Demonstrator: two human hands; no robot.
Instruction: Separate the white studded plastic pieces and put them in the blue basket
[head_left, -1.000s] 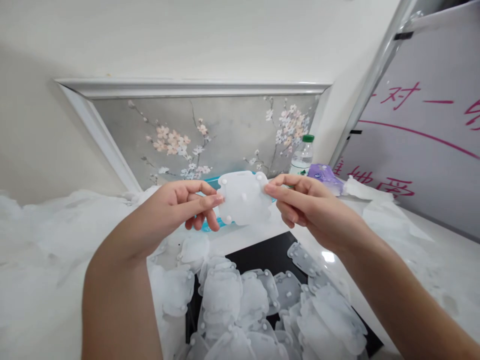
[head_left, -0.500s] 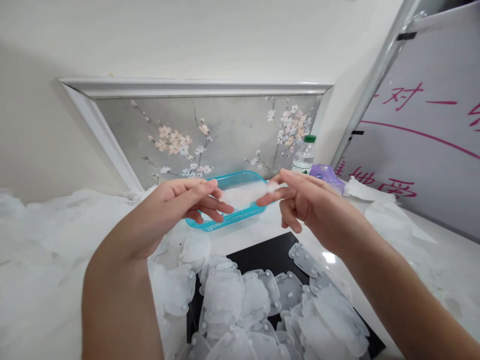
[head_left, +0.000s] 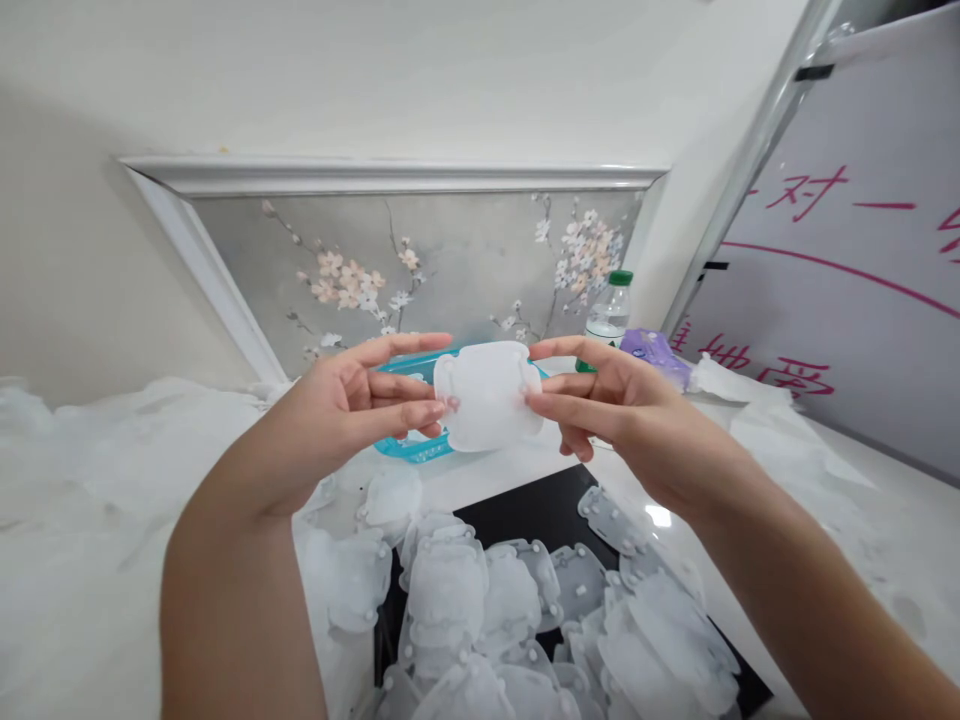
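Between my two hands, a thin translucent white plastic sheet [head_left: 491, 398] with rounded corners and notched sides is held up, its broad face toward me. My left hand [head_left: 360, 395] pinches its left edge between thumb and fingers. At the right edge, my right hand [head_left: 611, 395] grips it the same way, some fingers curled beneath. Behind the sheet stands a blue plastic basket [head_left: 420, 450], partly hidden. Below my hands, many similar translucent sheets [head_left: 448, 590] lie in a loose overlapping heap on a black board [head_left: 517, 510].
A bottle with a green cap [head_left: 609, 310] and a purple packet [head_left: 656, 355] stand at the back right. White filmy material [head_left: 112, 500] piles up on the left, and more white sheets [head_left: 802, 440] lie right. A framed floral panel [head_left: 465, 260] and a whiteboard [head_left: 855, 230] rise behind.
The sheet has turned from nearly flat and edge-on to upright, facing me. My fingers have shifted to its left and right edges, thumbs now in front.
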